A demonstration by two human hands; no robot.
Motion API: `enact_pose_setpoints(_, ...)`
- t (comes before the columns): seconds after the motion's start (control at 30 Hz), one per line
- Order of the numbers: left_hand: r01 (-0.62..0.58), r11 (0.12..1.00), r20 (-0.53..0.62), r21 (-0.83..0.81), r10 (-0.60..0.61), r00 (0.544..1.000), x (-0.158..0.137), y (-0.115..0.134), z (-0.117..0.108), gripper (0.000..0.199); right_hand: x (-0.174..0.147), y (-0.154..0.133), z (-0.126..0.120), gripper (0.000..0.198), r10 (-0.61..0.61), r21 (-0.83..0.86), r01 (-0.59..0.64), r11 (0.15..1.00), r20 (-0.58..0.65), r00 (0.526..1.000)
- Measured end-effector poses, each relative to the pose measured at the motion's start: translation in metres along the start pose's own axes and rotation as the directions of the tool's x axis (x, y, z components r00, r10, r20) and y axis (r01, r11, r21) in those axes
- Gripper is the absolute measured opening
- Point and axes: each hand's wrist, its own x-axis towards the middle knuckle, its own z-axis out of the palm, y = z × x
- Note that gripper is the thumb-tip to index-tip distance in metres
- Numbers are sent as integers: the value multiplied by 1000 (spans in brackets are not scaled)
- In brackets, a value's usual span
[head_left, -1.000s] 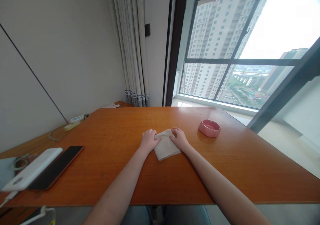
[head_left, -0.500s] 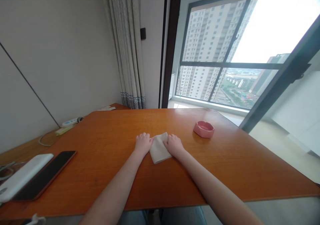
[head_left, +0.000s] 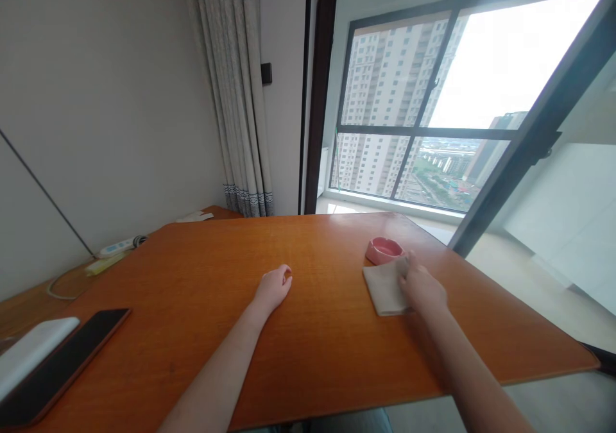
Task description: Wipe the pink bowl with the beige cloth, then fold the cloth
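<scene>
Beige cloth (head_left: 385,290) now R hand (head_left: 425,288) only

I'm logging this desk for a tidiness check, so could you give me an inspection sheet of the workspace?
Surface: orange-brown wooden tabletop, glossy; no spill seen.
Job's things: folded cloth, pale, just in front of the pink dish; whether they touch is unclear.
Clutter: white slab-shaped device beside a dark phone, both at the left, cut off by the picture's edge.
Grips: left grip loosely curled, nothing seen in it; right grip on the cloth's right edge, blurred.
Cables: pale cable looping beyond the table's left edge, near a power strip.
Surroundings: patterned curtain, grey wall, large window overlooking tall buildings.
</scene>
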Motion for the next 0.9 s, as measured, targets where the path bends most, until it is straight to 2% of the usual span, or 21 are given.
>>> enact_pose_setpoints(0.07, -21, 1000, 0, 16, 21, 1000, 0, 0, 0, 18, 8, 29, 2, 62, 178, -106, -173, 979, 30, 984)
enact_pose_setpoints(0.1, -24, 999, -2, 21, 24, 1000, 0, 0, 0, 18, 10, 37, 4, 61, 201, -132, -199, 971, 6, 980)
enact_pose_setpoints(0.13, -24, 999, -5, 24, 25, 1000, 0, 0, -1, 18, 12, 39, 7, 60, 185, -145, -189, 971, -35, 982)
enact_pose_setpoints(0.2, -25, 999, -5, 23, 25, 1000, 0, 0, -1, 18, 10, 27, 12, 58, 38, -158, -61, 986, -141, 989)
enact_pose_setpoints(0.27, -27, 1000, -2, 14, 27, 1000, -1, 0, -1, 19, 4, -3, 16, 57, -161, -154, 133, 979, -182, 970)
enact_pose_setpoints(0.4, -45, 999, 1, -19, 45, 999, 0, -3, 0, 19, -21, -92, 28, 55, -428, -46, 426, 904, -76, 900)
enact_pose_setpoints(0.43, -49, 998, 5, -26, 50, 999, 1, -4, 0, 19, -29, -115, 33, 56, -494, -14, 494, 869, -47, 868)
enact_pose_setpoints(0.5, -46, 998, 20, -41, 46, 999, 2, -7, 0, 19, -44, -158, 44, 58, -653, 71, 652, 755, -8, 757)
enact_pose_setpoints(0.57, -36, 998, 41, -49, 38, 998, 2, -8, -3, 18, -58, -190, 57, 56, -735, 137, 728, 671, -9, 678)
enact_pose_setpoints(0.63, -80, 995, 57, -66, 83, 995, 2, -8, -6, 19, -67, -212, 70, 51, -767, 220, 747, 627, 10, 642)
enact_pose_setpoints(0.7, -153, 984, 50, -94, 158, 986, -1, -5, -10, 24, -70, -221, 83, 47, -784, 352, 732, 583, 5, 621)
enact_pose_setpoints(0.8, -149, 983, 55, -107, 155, 986, -5, 3, -12, 27, -67, -220, 96, 42, -754, 558, 636, 533, -27, 656)
enact_pose_setpoints(0.9, -103, 992, 103, -78, 111, 988, -7, 10, -10, 24, -59, -211, 101, 37, -730, 647, 560, 518, -7, 684)
